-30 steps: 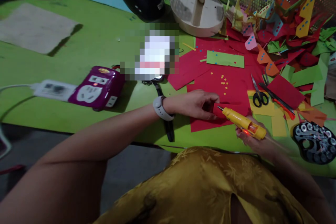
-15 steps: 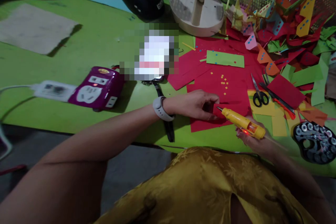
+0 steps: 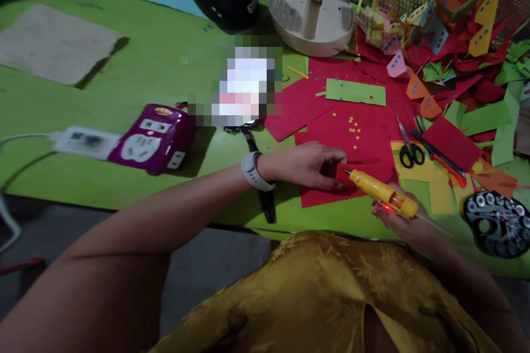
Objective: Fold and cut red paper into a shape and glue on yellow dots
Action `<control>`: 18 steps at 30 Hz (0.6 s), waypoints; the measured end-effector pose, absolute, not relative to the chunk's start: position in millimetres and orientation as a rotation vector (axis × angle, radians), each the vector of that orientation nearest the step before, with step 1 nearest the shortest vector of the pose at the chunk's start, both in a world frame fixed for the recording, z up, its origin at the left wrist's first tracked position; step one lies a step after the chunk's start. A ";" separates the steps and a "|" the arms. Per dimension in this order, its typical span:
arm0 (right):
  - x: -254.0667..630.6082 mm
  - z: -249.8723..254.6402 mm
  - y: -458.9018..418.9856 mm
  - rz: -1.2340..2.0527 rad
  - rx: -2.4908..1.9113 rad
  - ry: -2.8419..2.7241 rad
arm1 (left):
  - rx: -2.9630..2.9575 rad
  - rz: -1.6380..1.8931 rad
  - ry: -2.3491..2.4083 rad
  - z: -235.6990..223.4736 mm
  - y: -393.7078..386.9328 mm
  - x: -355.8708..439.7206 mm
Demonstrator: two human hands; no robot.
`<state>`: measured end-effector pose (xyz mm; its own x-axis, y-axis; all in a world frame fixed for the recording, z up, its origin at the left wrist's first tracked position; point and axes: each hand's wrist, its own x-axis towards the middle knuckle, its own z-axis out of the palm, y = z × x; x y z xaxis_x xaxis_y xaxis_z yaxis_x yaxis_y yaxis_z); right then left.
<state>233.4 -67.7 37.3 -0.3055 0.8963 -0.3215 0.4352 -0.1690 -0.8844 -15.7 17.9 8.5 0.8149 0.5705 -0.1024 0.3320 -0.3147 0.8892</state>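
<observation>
Between the thumb and fingers of my left hand [image 3: 312, 165] is a small piece of red paper [image 3: 351, 175], held low over a larger red sheet [image 3: 327, 146]. My right hand [image 3: 397, 220] is wrapped round a yellow glue gun [image 3: 376, 190] with a red light glowing on its side. The gun's metal nozzle points left, at the edge of the held red paper; whether it touches cannot be made out. Tiny yellow paper squares [image 3: 355, 131] lie on the red sheet beyond my hands. A light green paper strip [image 3: 355, 92] with small dots rests farther back.
Black-handled scissors [image 3: 411, 154] lie right of the red sheet, near a black paint palette [image 3: 497, 223]. Folded colourful paper pieces [image 3: 439, 49] pile up at the back right. A purple power socket [image 3: 153, 138], a lamp base [image 3: 310, 16] and a dark mug [image 3: 223, 0] stand around.
</observation>
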 end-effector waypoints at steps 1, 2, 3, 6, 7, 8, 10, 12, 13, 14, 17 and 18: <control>233.3 37.3 -67.6 1.470 -1.514 -1.688 | 1.929 0.280 0.675 8.5 17.9 -15.7; 233.2 37.2 -67.5 1.463 -1.510 -1.693 | 1.932 0.282 0.678 8.6 17.8 -15.7; 233.1 37.3 -67.5 1.457 -1.512 -1.697 | 1.937 0.282 0.683 8.8 17.8 -15.6; 232.6 37.6 -67.5 1.453 -1.513 -1.698 | 1.944 0.268 0.692 9.8 17.8 -15.5; 232.5 37.7 -67.7 1.448 -1.513 -1.696 | 1.944 0.267 0.693 10.2 17.8 -15.4; 232.4 37.7 -67.8 1.445 -1.520 -1.697 | 1.944 0.269 0.693 10.5 17.9 -15.3; 232.4 37.9 -68.0 1.428 -1.542 -1.706 | 1.941 0.271 0.692 10.6 17.9 -15.2; 232.5 38.3 -67.9 1.417 -1.564 -1.722 | 1.943 0.269 0.690 10.2 17.8 -15.2; 232.4 38.7 -67.7 1.416 -1.571 -1.725 | 1.946 0.269 0.688 9.9 17.8 -15.2; 232.3 39.1 -67.4 1.418 -1.574 -1.726 | 1.947 0.270 0.686 9.6 17.7 -15.2; 231.6 40.3 -66.9 1.428 -1.583 -1.726 | 1.953 0.280 0.683 8.9 17.6 -15.2; 231.2 40.6 -66.9 1.428 -1.587 -1.728 | 1.954 0.281 0.684 8.7 17.6 -15.2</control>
